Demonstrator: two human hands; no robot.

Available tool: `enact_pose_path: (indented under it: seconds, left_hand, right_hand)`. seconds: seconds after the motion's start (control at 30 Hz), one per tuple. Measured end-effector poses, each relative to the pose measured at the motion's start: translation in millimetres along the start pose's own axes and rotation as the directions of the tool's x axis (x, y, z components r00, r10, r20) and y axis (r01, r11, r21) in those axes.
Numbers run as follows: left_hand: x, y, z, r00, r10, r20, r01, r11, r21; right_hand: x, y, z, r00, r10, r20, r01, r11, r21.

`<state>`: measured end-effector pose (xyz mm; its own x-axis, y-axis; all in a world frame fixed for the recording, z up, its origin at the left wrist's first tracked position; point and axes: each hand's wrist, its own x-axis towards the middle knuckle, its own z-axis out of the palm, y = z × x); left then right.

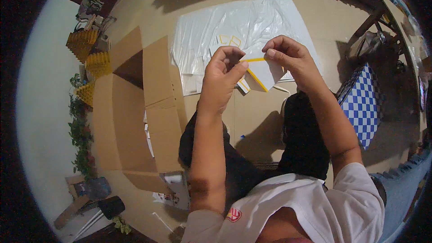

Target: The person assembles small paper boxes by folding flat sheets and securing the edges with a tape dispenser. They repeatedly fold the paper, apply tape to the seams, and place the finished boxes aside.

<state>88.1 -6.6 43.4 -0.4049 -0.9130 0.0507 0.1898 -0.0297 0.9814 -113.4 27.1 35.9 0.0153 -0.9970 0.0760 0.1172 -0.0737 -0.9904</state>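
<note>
My left hand [222, 78] and my right hand [290, 58] are raised in front of me, both pinching one small white card with yellow edges [263, 74]. The left thumb and fingers grip its left edge; the right fingertips pinch its top edge. Below the hands, on the floor, lies a white plastic sheet [243, 27] with more white and yellow-edged pieces [229, 40] spread on it. My knees in black trousers [306, 139] show beneath the forearms.
A large open cardboard box [135, 103] stands at my left with its flaps spread. Yellow ridged stacks [85, 45] sit by the wall at far left. A blue-and-white checkered cloth [362, 103] lies at right near wooden furniture legs [366, 22].
</note>
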Motion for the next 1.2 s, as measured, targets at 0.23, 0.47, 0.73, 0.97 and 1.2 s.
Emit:
enact_pose_path:
  seconds: [0.23, 0.47, 0.73, 0.97, 1.2]
  left_hand:
    - [4.0, -5.0, -0.3, 1.000, 0.019, -0.016, -0.019, 0.999, -0.029]
    - [3.0, -2.2, 1.6, 0.996, 0.078, -0.034, -0.077, 0.996, 0.039]
    - [2.9, -6.9, -0.3, 0.991, 0.122, -0.049, -0.121, 0.992, 0.036]
    - [1.7, 4.3, 12.6, 0.964, 0.266, -0.011, -0.225, 0.840, 0.494]
    - [4.7, 3.8, 5.6, 0.908, 0.416, -0.043, -0.312, 0.742, 0.593]
  right_hand:
    - [-6.1, -3.1, 8.1, 0.972, -0.232, 0.046, 0.235, 0.930, -0.284]
    - [-7.8, -6.5, 6.2, 0.962, -0.253, 0.104, 0.273, 0.869, -0.413]
    - [-3.7, -4.2, 6.0, 0.981, -0.169, 0.096, 0.194, 0.880, -0.434]
    - [-3.0, 1.4, 3.2, 0.963, -0.262, 0.054, 0.265, 0.904, -0.336]
    - [5.3, 8.1, 1.8, 0.929, -0.370, 0.036, 0.344, 0.820, -0.458]
